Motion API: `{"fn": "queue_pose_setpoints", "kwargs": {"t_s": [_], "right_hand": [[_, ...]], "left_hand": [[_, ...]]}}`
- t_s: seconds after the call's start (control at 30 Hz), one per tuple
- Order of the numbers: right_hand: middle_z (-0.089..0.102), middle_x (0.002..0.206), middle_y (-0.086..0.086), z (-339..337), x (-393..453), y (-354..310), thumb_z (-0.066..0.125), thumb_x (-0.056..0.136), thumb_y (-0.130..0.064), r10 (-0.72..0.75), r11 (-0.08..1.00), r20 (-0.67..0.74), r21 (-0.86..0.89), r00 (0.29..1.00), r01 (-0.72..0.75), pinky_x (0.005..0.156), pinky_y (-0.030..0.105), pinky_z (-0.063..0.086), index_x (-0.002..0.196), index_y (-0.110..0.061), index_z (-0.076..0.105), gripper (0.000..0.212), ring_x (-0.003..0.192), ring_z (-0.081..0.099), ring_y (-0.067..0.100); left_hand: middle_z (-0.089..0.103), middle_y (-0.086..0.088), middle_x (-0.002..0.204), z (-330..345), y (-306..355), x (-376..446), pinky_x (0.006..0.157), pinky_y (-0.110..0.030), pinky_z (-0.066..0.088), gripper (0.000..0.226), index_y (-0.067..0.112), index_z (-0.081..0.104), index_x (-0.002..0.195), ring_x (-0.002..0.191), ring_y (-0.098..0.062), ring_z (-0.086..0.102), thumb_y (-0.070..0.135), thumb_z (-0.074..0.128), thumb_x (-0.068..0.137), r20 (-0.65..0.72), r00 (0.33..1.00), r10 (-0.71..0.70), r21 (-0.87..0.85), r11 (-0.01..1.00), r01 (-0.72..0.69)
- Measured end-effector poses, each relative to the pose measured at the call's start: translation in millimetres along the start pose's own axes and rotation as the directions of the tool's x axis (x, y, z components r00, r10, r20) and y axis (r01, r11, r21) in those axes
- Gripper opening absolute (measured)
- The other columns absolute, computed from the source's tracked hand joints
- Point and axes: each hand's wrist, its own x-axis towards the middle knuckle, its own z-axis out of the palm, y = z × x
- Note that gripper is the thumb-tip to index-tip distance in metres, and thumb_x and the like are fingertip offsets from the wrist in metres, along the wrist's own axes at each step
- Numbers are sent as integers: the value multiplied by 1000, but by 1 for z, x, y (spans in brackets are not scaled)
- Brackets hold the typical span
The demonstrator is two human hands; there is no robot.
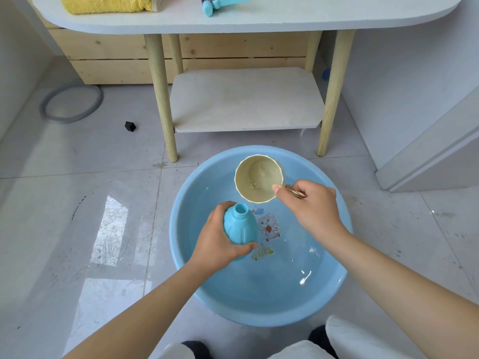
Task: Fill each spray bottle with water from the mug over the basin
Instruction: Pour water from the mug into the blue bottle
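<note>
A light blue basin holding water sits on the floor below me. My left hand grips a light blue spray bottle with its cap off, held over the basin's left side with the open neck pointing up and away. My right hand holds the handle of a cream mug, which is tilted with its mouth toward me and hangs over the basin's far side, just beyond the bottle's neck. A little water lies inside the mug.
A white table with wooden legs and a lower shelf stands beyond the basin. A yellow towel and a blue spray head lie on the table. A grey hose ring and a small black block are on the floor.
</note>
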Motion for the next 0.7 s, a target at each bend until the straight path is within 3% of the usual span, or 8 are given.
{"fn": "queue_pose_setpoints", "kwargs": {"t_s": [0.07, 0.2, 0.33, 0.5, 0.7], "right_hand": [[27, 40, -4, 0, -3, -4, 68, 77, -48, -106, 994, -40, -43, 994, 104, 72, 36, 29, 48, -17, 31, 56, 57, 32, 14], [32, 46, -9, 3, -5, -3, 70, 75, -49, -215, 966, -74, -160, 974, 201, 80, 34, 28, 49, -20, 35, 53, 71, 41, -2], [29, 44, -11, 5, -3, 0, 54, 70, -61, -322, 929, -117, -230, 939, 290, 77, 32, 26, 49, -14, 43, 53, 71, 38, 12], [30, 46, -11, 5, -2, 0, 57, 72, -55, -427, 881, -165, -298, 889, 368, 76, 33, 26, 51, -17, 38, 47, 57, 42, 18], [28, 48, -13, 6, 0, -2, 58, 73, -53, -469, 860, -200, -328, 860, 392, 75, 31, 24, 52, -16, 38, 47, 56, 40, 18]], "left_hand": [[52, 15, 118, 1, 0, 0, 72, -5, 38, 83, 43, 35, 115, 99, -2, 52, 34, 90, 54, 0, 1000, 7, 9, 1000, -7], [52, 15, 117, 0, 1, 1, 72, -4, 37, 83, 43, 35, 116, 99, 1, 52, 34, 90, 54, 1, 1000, 15, 9, 1000, -15], [52, 14, 117, -1, 1, 2, 72, -5, 38, 83, 44, 35, 115, 98, 2, 52, 33, 90, 54, -2, 1000, 19, 6, 1000, -19], [53, 13, 117, -1, 1, 2, 77, -14, 42, 84, 43, 35, 116, 99, -2, 52, 33, 90, 54, -5, 1000, 22, 7, 1000, -22], [52, 13, 118, 0, 0, 3, 79, -16, 41, 84, 42, 35, 117, 100, -3, 52, 34, 90, 54, -7, 1000, 25, 12, 1000, -25]]}}
